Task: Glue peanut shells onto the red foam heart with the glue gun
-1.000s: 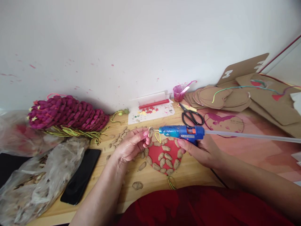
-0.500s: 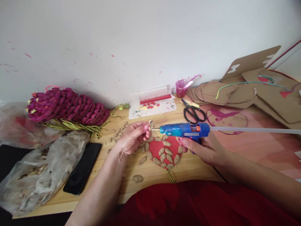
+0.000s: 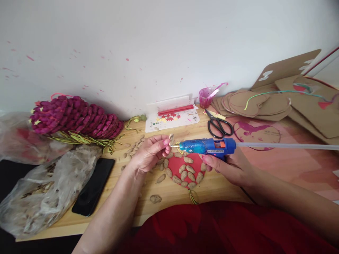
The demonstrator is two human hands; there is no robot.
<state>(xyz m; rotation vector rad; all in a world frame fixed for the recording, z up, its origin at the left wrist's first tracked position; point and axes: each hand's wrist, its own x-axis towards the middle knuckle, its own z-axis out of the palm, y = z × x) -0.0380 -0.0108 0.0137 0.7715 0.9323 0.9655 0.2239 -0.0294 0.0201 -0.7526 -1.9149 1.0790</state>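
Note:
Between the fingertips of my left hand (image 3: pixel 152 151) is a peanut (image 3: pixel 171 138), held up above the table. My right hand (image 3: pixel 230 167) is wrapped round the handle of a blue glue gun (image 3: pixel 209 145), which points left with a long clear glue stick (image 3: pixel 280 145) out of its back. Its metal nozzle is at the peanut and seems to touch it. Below the gun lies a red heart-shaped piece (image 3: pixel 174 164), partly hidden, with peanuts along its edge and several in its middle. A green and yellow string tassel (image 3: pixel 192 197) comes off its lower tip.
Loose peanuts (image 3: pixel 135 146) lie left of the heart. Farther left are a plastic bag (image 3: pixel 50 190), a black phone (image 3: pixel 94 185) and a stack of magenta peanut-covered pieces (image 3: pixel 76 116). Scissors (image 3: pixel 219 126), a pink-stained cup (image 3: pixel 205 98) and cardboard hearts (image 3: pixel 246 103) are at the back right.
Both hands keep their grip, with the nozzle still at the peanut. The view has shifted very slightly.

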